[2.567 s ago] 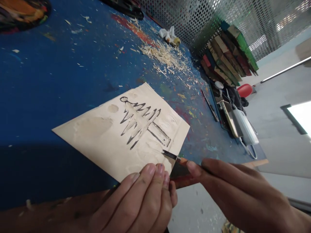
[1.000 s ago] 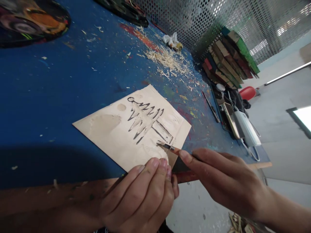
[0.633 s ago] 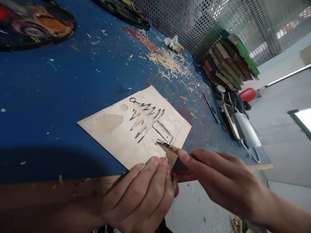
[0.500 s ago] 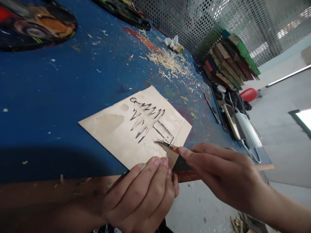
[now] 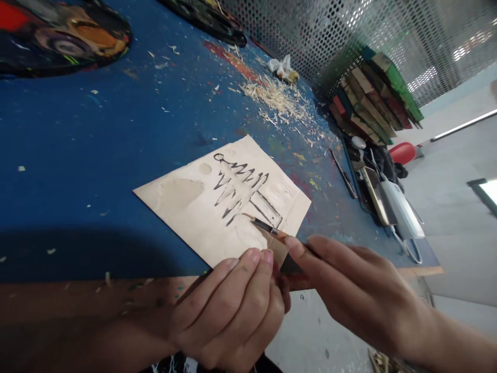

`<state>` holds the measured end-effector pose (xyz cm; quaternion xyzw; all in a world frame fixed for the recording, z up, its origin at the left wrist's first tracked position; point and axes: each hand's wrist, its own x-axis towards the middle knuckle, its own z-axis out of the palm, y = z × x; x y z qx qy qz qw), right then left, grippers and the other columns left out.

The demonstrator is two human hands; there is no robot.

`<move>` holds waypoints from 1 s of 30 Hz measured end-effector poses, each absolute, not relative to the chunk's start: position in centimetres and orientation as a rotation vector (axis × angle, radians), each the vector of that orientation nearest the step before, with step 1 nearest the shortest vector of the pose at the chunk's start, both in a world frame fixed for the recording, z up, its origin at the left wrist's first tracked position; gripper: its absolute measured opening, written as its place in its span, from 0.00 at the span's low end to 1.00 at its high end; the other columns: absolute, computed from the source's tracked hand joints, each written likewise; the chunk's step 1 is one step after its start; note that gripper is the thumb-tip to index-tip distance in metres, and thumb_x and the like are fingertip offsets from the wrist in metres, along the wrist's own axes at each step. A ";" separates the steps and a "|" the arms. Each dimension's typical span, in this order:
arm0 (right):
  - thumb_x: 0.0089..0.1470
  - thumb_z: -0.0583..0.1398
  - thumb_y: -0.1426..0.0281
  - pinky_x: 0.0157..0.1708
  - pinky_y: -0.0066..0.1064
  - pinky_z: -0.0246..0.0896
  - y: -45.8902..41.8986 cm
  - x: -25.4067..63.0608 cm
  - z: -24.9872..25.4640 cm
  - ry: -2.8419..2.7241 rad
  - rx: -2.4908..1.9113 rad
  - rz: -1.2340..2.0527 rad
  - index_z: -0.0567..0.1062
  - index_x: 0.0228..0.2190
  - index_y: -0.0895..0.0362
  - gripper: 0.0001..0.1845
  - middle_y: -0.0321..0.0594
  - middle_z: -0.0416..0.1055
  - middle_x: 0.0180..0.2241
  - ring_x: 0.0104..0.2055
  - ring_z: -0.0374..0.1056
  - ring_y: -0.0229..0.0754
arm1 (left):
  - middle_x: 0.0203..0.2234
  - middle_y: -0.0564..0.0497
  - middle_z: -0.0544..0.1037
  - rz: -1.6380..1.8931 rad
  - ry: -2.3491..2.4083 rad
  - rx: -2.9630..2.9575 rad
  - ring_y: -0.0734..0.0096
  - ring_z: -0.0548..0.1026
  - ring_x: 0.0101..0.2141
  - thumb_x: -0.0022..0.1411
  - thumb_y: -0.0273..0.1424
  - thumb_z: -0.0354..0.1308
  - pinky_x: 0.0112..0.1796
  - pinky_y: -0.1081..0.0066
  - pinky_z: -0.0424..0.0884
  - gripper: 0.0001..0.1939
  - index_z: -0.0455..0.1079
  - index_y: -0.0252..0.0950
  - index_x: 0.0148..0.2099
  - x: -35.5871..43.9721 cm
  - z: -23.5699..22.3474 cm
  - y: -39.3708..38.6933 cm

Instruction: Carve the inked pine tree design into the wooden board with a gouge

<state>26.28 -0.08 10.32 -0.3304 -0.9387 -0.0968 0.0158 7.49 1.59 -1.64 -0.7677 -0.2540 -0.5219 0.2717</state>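
A pale wooden board point(image 5: 182, 223) lies at the edge of the blue table, with a zigzag tree drawn on it in black and shallow carved patches around the lines. My left hand point(image 5: 240, 305) grips the board's near edge, fingers on top and the thumb out of sight. In my right hand point(image 5: 361, 285) is a carving gouge point(image 5: 272, 229) with a metal shank and an orange-brown handle. Its tip touches the board between the zigzag branches and the drawn trunk, where a thin sliver shows. The butt of the handle is hidden in the palm.
Wood shavings point(image 5: 277, 96) are heaped on the blue table point(image 5: 89, 140), near a crumpled wrapper point(image 5: 283, 68). Painted pieces point(image 5: 66, 41) lie far left. A pen point(image 5: 341, 173), a tray with a phone point(image 5: 375, 194), a white device point(image 5: 402, 207) and stacked blocks point(image 5: 376, 98) stand right.
The gouge tip has shifted slightly up the board toward the branches, raising a sliver. My left hand keeps its hold. The whole view has shifted a little.
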 end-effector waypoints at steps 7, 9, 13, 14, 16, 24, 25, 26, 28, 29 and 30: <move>0.62 0.53 0.76 0.23 0.23 0.63 0.1 26.3 12.0 -2.767 -1.263 0.014 0.70 0.48 0.56 0.14 0.36 0.73 0.31 0.27 0.70 0.33 | 0.37 0.54 0.80 -1.324 -0.768 -2.160 0.70 0.77 0.39 0.54 0.31 0.63 0.38 0.69 0.71 0.08 0.74 0.36 0.38 7.5 -0.9 0.9; 0.61 0.56 0.75 0.24 0.22 0.63 0.1 27.1 12.3 -2.712 -1.314 0.063 0.70 0.48 0.52 0.15 0.34 0.74 0.34 0.28 0.71 0.31 | 0.35 0.54 0.81 -1.351 -0.806 -2.135 0.72 0.77 0.37 0.54 0.31 0.64 0.37 0.69 0.71 0.08 0.74 0.35 0.38 7.7 -0.6 0.8; 0.61 0.56 0.75 0.22 0.24 0.61 -0.3 28.0 12.6 -2.769 -1.291 0.070 0.71 0.47 0.53 0.13 0.36 0.74 0.35 0.25 0.69 0.31 | 0.35 0.55 0.81 -1.336 -0.815 -2.153 0.73 0.78 0.35 0.56 0.31 0.63 0.35 0.70 0.72 0.10 0.74 0.33 0.40 7.9 -0.1 0.8; 0.61 0.55 0.76 0.22 0.24 0.61 -0.3 28.0 12.7 -2.787 -1.284 0.066 0.71 0.47 0.53 0.13 0.36 0.74 0.35 0.25 0.69 0.31 | 0.35 0.55 0.81 -1.337 -0.818 -2.159 0.73 0.78 0.35 0.56 0.32 0.63 0.35 0.70 0.72 0.10 0.74 0.33 0.41 7.9 -0.1 0.8; 0.61 0.54 0.77 0.22 0.25 0.61 -0.4 28.0 12.9 -2.822 -1.263 0.046 0.71 0.47 0.55 0.14 0.37 0.74 0.34 0.26 0.69 0.32 | 0.34 0.55 0.81 -1.368 -0.813 -2.131 0.74 0.78 0.35 0.57 0.31 0.62 0.34 0.70 0.72 0.09 0.75 0.33 0.40 7.8 0.1 0.9; 0.63 0.51 0.76 0.19 0.27 0.60 -0.3 28.7 13.3 -2.974 -1.164 0.011 0.68 0.52 0.59 0.17 0.39 0.71 0.32 0.25 0.67 0.33 | 0.38 0.53 0.81 -1.205 -0.797 -2.372 0.70 0.79 0.39 0.60 0.27 0.60 0.37 0.68 0.75 0.09 0.73 0.31 0.44 6.5 1.1 0.4; 0.63 0.51 0.75 0.18 0.27 0.59 -0.2 28.8 13.3 -2.999 -1.157 0.013 0.68 0.53 0.59 0.17 0.38 0.71 0.31 0.24 0.66 0.33 | 0.39 0.52 0.81 -1.199 -0.813 -2.384 0.70 0.78 0.40 0.60 0.27 0.60 0.38 0.67 0.75 0.09 0.73 0.31 0.44 6.4 1.2 0.4; 0.64 0.50 0.75 0.18 0.27 0.59 -0.2 28.9 13.4 -3.017 -1.149 0.016 0.67 0.54 0.60 0.18 0.38 0.70 0.30 0.24 0.65 0.34 | 0.40 0.52 0.81 -1.205 -0.841 -2.388 0.70 0.78 0.41 0.61 0.27 0.59 0.39 0.67 0.74 0.10 0.73 0.31 0.45 6.4 1.1 0.3; 0.65 0.49 0.73 0.19 0.27 0.61 -0.1 29.0 13.5 -3.042 -1.129 0.042 0.65 0.56 0.60 0.20 0.40 0.71 0.31 0.25 0.65 0.35 | 0.41 0.52 0.80 -1.214 -0.868 -2.403 0.70 0.77 0.43 0.61 0.26 0.59 0.42 0.66 0.73 0.11 0.72 0.32 0.46 6.4 0.9 0.1; 0.65 0.47 0.71 0.20 0.27 0.63 0.0 29.0 13.7 -3.051 -1.118 0.069 0.65 0.57 0.60 0.21 0.42 0.72 0.33 0.26 0.66 0.35 | 0.42 0.53 0.80 -1.226 -0.870 -2.405 0.70 0.76 0.44 0.60 0.26 0.60 0.43 0.67 0.72 0.11 0.72 0.33 0.46 6.5 0.8 0.0; 0.66 0.46 0.69 0.22 0.28 0.65 0.0 28.9 13.8 -3.055 -1.101 0.103 0.64 0.58 0.61 0.22 0.43 0.73 0.34 0.27 0.66 0.36 | 0.42 0.54 0.80 -1.247 -0.858 -2.402 0.71 0.75 0.45 0.60 0.26 0.60 0.43 0.67 0.72 0.11 0.72 0.33 0.46 6.5 0.6 -0.1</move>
